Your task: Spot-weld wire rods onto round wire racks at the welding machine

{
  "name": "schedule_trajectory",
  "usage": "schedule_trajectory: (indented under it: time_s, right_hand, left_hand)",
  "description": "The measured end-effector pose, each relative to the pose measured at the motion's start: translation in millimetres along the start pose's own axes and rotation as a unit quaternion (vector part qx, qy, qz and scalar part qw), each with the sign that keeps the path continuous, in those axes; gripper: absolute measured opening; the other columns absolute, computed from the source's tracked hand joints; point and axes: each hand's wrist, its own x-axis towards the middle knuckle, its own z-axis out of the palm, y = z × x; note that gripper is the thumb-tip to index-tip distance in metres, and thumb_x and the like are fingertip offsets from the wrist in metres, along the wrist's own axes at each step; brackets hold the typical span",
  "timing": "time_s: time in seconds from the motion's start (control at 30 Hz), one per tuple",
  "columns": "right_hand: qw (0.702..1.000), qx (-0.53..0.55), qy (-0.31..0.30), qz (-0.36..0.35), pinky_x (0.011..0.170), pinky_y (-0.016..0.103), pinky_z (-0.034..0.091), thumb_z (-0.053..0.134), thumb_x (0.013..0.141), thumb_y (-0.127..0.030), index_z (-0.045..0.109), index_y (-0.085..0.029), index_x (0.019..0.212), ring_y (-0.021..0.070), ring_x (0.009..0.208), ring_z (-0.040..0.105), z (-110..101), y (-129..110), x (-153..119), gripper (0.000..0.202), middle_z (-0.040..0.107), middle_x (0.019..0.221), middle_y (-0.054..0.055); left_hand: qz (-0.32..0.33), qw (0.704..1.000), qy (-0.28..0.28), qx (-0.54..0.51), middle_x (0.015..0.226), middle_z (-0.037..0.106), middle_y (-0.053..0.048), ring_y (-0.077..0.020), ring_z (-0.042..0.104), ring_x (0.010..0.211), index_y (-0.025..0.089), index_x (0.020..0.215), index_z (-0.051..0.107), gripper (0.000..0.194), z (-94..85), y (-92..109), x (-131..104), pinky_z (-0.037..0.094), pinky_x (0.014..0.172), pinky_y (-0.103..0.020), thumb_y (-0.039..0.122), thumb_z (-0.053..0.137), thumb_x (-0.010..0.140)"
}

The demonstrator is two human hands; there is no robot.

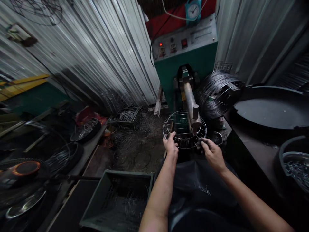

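My left hand grips the near left rim of a round wire rack, with the thumb over the wire. The rack has a double ring and parallel cross wires. It lies under the blunt metal arm of a green machine, whose tip meets or nearly meets its right side. At the rack's near right rim, my right hand is closed in a pinch. Whatever its fingertips hold there is too small and dark to make out. A few short wire pieces rest on the dark apron over my lap.
A big coil of wire stands right of the machine arm. Farther right are a wide dark pan and a tub of small metal pieces. A green crate sits at lower left. Wire racks litter the floor.
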Motion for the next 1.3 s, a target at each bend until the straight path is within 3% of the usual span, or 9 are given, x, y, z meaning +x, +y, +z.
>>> schedule_trajectory:
  time_s: [0.1,0.23,0.37,0.6,1.03,1.3]
  right_hand:
    - [1.000,0.007,0.001,-0.017,0.059,0.029,0.049,0.047,0.082,-0.043,0.061,-0.020,0.097,0.0179,0.068,0.063,3,7,-4,0.031,0.068,0.082,0.006]
    - [0.997,-0.051,-0.055,-0.024,0.057,0.030,0.048,0.048,0.080,-0.042,0.064,-0.019,0.091,0.0172,0.055,0.060,6,23,1,0.030,0.065,0.064,0.003]
    - [0.997,-0.066,-0.048,-0.015,0.056,0.029,0.047,0.046,0.080,-0.038,0.063,-0.017,0.094,0.0171,0.052,0.058,4,26,6,0.030,0.063,0.057,0.001]
    - [0.999,-0.025,-0.042,-0.010,0.057,0.028,0.048,0.047,0.081,-0.041,0.062,-0.015,0.097,0.0152,0.054,0.060,4,21,4,0.034,0.067,0.070,0.004]
    - [0.999,-0.017,-0.031,-0.018,0.057,0.028,0.048,0.046,0.082,-0.043,0.062,-0.017,0.096,0.0147,0.053,0.058,9,22,12,0.034,0.066,0.070,0.004]
    - [0.999,-0.022,-0.031,-0.012,0.055,0.027,0.047,0.046,0.080,-0.040,0.062,-0.016,0.093,0.0141,0.051,0.057,9,19,17,0.032,0.065,0.069,0.004]
  left_hand:
    - [-0.011,1.000,0.002,0.002,0.070,0.054,0.002,-0.0057,0.047,0.047,0.017,0.087,0.052,0.042,1.3,-1,-3,0.024,0.034,-0.013,0.033,0.074,0.055]
    - [-0.012,1.000,-0.007,-0.002,0.069,0.053,0.003,-0.0057,0.048,0.047,0.017,0.087,0.052,0.042,3.2,-4,-10,0.025,0.034,-0.013,0.032,0.075,0.055]
    - [-0.004,1.000,-0.022,-0.017,0.070,0.054,0.002,-0.0059,0.048,0.046,0.017,0.090,0.050,0.043,3.8,-6,-14,0.023,0.034,-0.013,0.028,0.073,0.056]
    - [0.004,1.000,-0.018,-0.007,0.073,0.055,0.002,-0.0061,0.048,0.048,0.018,0.092,0.049,0.045,3.8,-6,-15,0.023,0.035,-0.014,0.029,0.072,0.055]
    - [0.002,1.000,0.012,0.010,0.074,0.054,0.001,-0.0063,0.049,0.051,0.017,0.088,0.050,0.045,8.3,-7,-9,0.027,0.036,-0.013,0.034,0.074,0.055]
    - [0.004,1.000,0.014,-0.006,0.072,0.053,0.002,-0.0058,0.047,0.047,0.017,0.088,0.050,0.041,10.9,-7,-10,0.025,0.033,-0.015,0.030,0.072,0.056]
